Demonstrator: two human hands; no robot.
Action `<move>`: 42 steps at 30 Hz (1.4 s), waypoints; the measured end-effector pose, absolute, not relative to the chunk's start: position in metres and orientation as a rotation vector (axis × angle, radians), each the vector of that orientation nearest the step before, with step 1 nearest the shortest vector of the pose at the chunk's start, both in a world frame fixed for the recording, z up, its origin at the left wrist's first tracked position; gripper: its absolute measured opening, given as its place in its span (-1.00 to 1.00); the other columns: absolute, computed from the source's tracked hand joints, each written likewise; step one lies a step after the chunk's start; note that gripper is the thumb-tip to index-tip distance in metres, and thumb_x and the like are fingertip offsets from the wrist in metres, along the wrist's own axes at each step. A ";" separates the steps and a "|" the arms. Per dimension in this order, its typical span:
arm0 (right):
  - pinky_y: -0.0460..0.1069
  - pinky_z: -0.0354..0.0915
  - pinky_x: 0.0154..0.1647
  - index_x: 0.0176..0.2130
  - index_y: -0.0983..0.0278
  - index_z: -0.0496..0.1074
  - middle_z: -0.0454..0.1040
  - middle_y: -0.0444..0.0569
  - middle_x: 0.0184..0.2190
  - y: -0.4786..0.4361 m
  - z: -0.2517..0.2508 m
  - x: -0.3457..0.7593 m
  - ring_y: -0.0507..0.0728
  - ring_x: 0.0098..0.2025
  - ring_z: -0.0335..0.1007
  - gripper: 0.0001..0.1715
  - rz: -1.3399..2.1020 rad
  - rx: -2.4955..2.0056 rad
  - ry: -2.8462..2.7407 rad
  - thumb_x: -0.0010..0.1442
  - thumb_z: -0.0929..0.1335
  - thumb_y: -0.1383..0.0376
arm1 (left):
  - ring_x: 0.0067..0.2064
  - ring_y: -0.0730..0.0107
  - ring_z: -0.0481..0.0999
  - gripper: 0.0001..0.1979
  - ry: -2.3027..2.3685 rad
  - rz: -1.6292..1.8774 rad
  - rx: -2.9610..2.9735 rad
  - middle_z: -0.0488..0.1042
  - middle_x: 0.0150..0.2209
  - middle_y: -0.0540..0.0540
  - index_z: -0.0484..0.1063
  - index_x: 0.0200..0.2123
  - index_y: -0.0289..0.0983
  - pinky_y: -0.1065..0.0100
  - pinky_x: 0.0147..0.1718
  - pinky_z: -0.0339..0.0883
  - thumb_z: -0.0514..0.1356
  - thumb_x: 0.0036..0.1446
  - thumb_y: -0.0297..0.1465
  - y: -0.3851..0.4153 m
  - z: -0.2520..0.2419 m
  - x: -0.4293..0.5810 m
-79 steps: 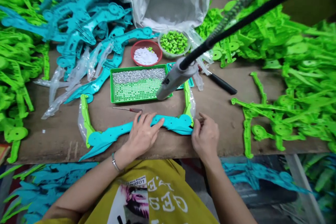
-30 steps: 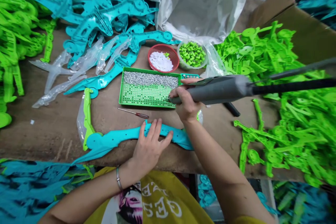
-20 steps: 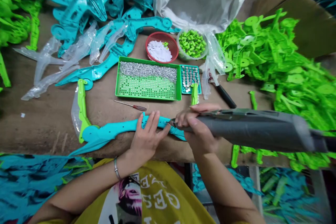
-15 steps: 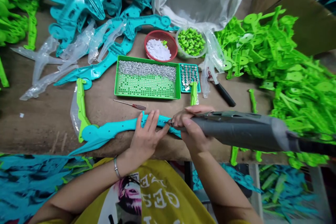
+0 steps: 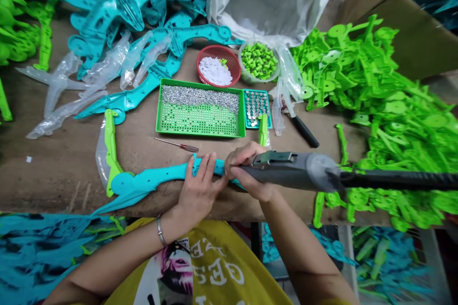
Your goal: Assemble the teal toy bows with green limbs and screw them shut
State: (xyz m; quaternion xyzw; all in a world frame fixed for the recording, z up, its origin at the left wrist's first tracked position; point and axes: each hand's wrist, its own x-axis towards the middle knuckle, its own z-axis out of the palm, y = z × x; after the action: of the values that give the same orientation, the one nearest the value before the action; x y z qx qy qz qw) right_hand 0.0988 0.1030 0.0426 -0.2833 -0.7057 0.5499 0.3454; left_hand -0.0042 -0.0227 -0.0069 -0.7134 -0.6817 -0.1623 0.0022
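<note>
A long blue plastic part [image 5: 143,182] lies along the table's front edge, with a green part [image 5: 112,150] at its left end. My left hand [image 5: 200,188] rests on the blue part, fingers spread and lying flat on it. Wrapped round the front of a grey power screwdriver [image 5: 286,171] is my right hand [image 5: 248,169], just right of my left fingers. The tool lies nearly level, its tip hidden by my right hand at the blue part. Its black cable runs off to the right.
A green tray [image 5: 200,131] of screws stands ahead, beside a small blue tray [image 5: 256,107]. Behind are a red basket [image 5: 234,64] and a bowl of green pieces [image 5: 259,61]. A screwdriver [image 5: 177,144], a black-handled tool [image 5: 304,129], blue parts [image 5: 121,5] and green parts [image 5: 397,128] lie around.
The grey tool has swung from tilted to more nearly level, and my right hand has shifted slightly left, hiding its tip. My left hand has barely moved.
</note>
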 end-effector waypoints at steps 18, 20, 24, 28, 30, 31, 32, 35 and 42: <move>0.00 0.33 -0.49 -0.20 0.16 0.34 0.29 -0.29 -0.62 0.161 0.017 0.041 0.04 -0.61 0.29 -0.73 1.289 -0.636 -1.467 0.10 0.43 0.18 | 0.27 -0.03 0.32 -0.52 -2.128 -0.519 -2.197 0.29 0.26 -0.40 0.24 0.23 -0.06 -0.15 0.14 0.20 0.17 0.26 -0.40 -0.022 -0.006 -0.005; 0.00 0.33 -0.49 -0.21 0.16 0.33 0.30 -0.29 -0.62 0.161 0.017 0.040 0.04 -0.61 0.30 -0.74 1.293 -0.637 -1.463 0.10 0.43 0.19 | 0.26 -0.02 0.34 -0.54 -2.124 -0.527 -2.189 0.32 0.25 -0.40 0.25 0.22 -0.07 -0.15 0.13 0.22 0.15 0.26 -0.43 -0.021 -0.005 -0.005; 0.00 0.33 -0.51 -0.22 0.15 0.29 0.29 -0.30 -0.64 0.160 0.017 0.038 0.05 -0.62 0.32 -0.74 1.302 -0.624 -1.459 0.11 0.43 0.20 | 0.25 -0.02 0.35 -0.54 -2.116 -0.534 -2.187 0.33 0.24 -0.40 0.27 0.20 -0.07 -0.16 0.12 0.23 0.14 0.26 -0.48 -0.021 -0.004 -0.006; -0.01 0.31 -0.54 -0.26 0.16 0.28 0.29 -0.30 -0.65 0.160 0.016 0.036 0.03 -0.63 0.29 -0.73 1.298 -0.642 -1.485 0.10 0.43 0.16 | 0.28 -0.09 0.31 -0.50 -2.137 -0.545 -2.181 0.27 0.27 -0.44 0.25 0.22 -0.06 -0.17 0.13 0.24 0.18 0.24 -0.46 -0.021 -0.003 -0.006; -0.01 0.30 -0.55 -0.26 0.17 0.29 0.28 -0.29 -0.65 0.160 0.018 0.034 0.03 -0.64 0.27 -0.73 1.306 -0.644 -1.498 0.10 0.43 0.16 | 0.30 -0.17 0.27 -0.46 -2.163 -0.553 -2.139 0.24 0.29 -0.45 0.23 0.24 -0.04 -0.17 0.13 0.25 0.22 0.21 -0.44 -0.021 -0.002 -0.005; -0.01 0.29 -0.56 -0.26 0.17 0.30 0.29 -0.29 -0.65 0.160 0.021 0.034 0.03 -0.64 0.27 -0.73 1.308 -0.639 -1.503 0.09 0.43 0.16 | 0.31 -0.21 0.25 -0.43 -2.175 -0.554 -2.120 0.23 0.29 -0.45 0.22 0.24 -0.03 -0.17 0.12 0.26 0.24 0.20 -0.43 -0.021 -0.002 -0.004; -0.01 0.29 -0.56 -0.25 0.16 0.30 0.29 -0.29 -0.65 0.159 0.025 0.033 0.03 -0.64 0.27 -0.73 1.309 -0.629 -1.501 0.10 0.43 0.17 | 0.31 -0.24 0.23 -0.41 -2.184 -0.551 -2.108 0.23 0.29 -0.45 0.21 0.24 -0.02 -0.18 0.12 0.26 0.26 0.18 -0.43 -0.022 -0.002 -0.003; -0.02 0.28 -0.56 -0.24 0.16 0.33 0.29 -0.29 -0.65 0.152 0.044 0.037 0.02 -0.64 0.26 -0.75 1.304 -0.570 -1.446 0.09 0.43 0.20 | 0.33 -0.24 0.20 -0.39 -2.202 -0.534 -2.119 0.21 0.31 -0.44 0.18 0.26 -0.02 -0.19 0.14 0.24 0.26 0.18 -0.43 -0.022 -0.004 -0.002; 0.00 0.35 -0.54 -0.24 0.16 0.39 0.32 -0.28 -0.63 0.109 0.078 0.071 0.03 -0.64 0.28 -0.85 1.468 -0.500 -1.478 0.13 0.41 0.29 | 0.34 -0.16 0.20 -0.23 -2.177 -0.527 -2.111 0.18 0.32 -0.44 -0.08 0.37 -0.05 -0.20 0.18 0.18 0.25 0.21 -0.34 -0.023 -0.013 0.000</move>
State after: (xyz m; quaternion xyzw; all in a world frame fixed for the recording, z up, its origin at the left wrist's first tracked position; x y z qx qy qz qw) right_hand 0.0708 0.1093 0.0780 -0.2049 -0.6055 0.6014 0.4792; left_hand 0.0001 -0.0229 -0.0130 -0.6856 -0.7069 -0.1711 0.0317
